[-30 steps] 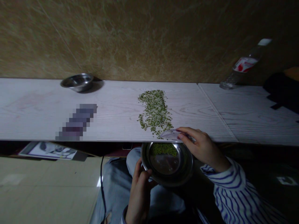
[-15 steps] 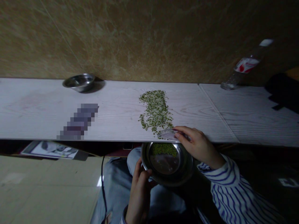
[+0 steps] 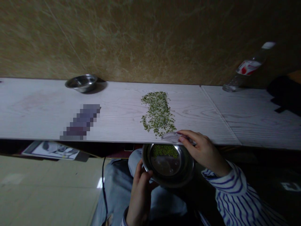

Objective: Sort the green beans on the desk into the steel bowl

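My left hand (image 3: 142, 185) grips the left rim of a steel bowl (image 3: 185, 175), held above my lap just under the table's front edge. Small green beans (image 3: 165, 151) lie gathered at the far side inside it. Between thumb and fingers, my right hand (image 3: 199, 147) pinches a flat, clear plastic piece (image 3: 170, 137), whose exact kind I cannot make out. That piece rests at the table edge, right by the near end of a patch of scattered green beans (image 3: 158, 111) spread over the white wood-grain table (image 3: 119, 113).
Another steel bowl (image 3: 81, 84) sits at the back left near the wall. A pixelated flat object (image 3: 81, 122) lies in front of it. At the back right stands a clear plastic bottle (image 3: 248, 67), with a dark item (image 3: 285, 92) beyond. A black cable (image 3: 103, 188) hangs on the left.
My right hand, with the plastic piece, has shifted slightly right and toward me at the table edge. The left hand keeps its hold on the bowl; the view has moved a little.
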`<state>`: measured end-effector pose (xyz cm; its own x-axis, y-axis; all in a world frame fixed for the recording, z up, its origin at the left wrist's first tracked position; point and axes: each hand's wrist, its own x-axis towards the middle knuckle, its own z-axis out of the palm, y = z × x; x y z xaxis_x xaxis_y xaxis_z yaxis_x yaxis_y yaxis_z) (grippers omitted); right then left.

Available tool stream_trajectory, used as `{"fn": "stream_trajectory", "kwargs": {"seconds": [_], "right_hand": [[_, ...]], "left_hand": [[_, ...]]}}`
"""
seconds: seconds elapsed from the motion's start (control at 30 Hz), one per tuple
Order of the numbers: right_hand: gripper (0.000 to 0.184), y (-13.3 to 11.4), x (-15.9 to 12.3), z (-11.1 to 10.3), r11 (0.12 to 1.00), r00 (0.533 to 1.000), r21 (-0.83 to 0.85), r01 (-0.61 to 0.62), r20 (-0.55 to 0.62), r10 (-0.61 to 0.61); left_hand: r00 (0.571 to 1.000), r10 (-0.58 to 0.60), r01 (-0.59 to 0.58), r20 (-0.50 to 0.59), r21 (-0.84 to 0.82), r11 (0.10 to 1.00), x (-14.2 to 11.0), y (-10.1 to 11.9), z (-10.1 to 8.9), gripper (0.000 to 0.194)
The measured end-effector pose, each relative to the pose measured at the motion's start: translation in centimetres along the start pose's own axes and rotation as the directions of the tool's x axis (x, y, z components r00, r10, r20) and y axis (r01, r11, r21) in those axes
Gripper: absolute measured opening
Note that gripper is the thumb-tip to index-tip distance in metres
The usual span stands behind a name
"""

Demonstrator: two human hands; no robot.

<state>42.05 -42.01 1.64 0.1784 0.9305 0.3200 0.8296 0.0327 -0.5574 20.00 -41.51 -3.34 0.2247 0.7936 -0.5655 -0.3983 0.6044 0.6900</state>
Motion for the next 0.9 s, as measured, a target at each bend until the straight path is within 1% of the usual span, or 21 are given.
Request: {"fn": "stream_trajectory", "kwargs": {"seconds": [0.17,0.27,0.4,0.53,0.7,0.9], "right_hand": [[0.026,0.2,0.3,0.1,1.000,1.000,-0.004,-0.006,-0.001,0.006],[0.026,0.1,0.6,0.1,1.000,1.000,-0.019,0.004,-0.006,-0.004],[0.025,-0.3,0.8,0.3,1.000,1.000,-0.019,0.020,-0.002,-0.020],[0.024,-1.0,0.9,0.9,1.000,1.000,-0.008,0.022,-0.018,-0.022],[0.025,-1.7,1.2,1.7,1.000,1.000,-0.008,0.026,0.011,-0.026],[0.026,-1.0,1.9,1.6,0.999,0.999,-0.031,-0.020,-0.031,0.019]], "left_hand": [[1.000,-0.001,0.001,0.010,-0.002,1.000,0.1,0.0,-0.2,0.050],[1.000,-0.003,0.002,-0.016,-0.008,1.000,0.1,0.0,-0.1,0.051],[1.000,-0.012,0.012,-0.017,-0.001,1.000,0.0,0.1,0.2,0.050],[0.998,-0.031,0.031,-0.046,-0.012,0.999,-0.1,0.1,0.1,0.055],[1.000,-0.018,0.018,-0.004,-0.010,1.000,0.2,0.1,-0.1,0.062],[1.000,0.004,-0.004,-0.023,0.004,1.000,0.3,0.1,0.0,0.055]]}}
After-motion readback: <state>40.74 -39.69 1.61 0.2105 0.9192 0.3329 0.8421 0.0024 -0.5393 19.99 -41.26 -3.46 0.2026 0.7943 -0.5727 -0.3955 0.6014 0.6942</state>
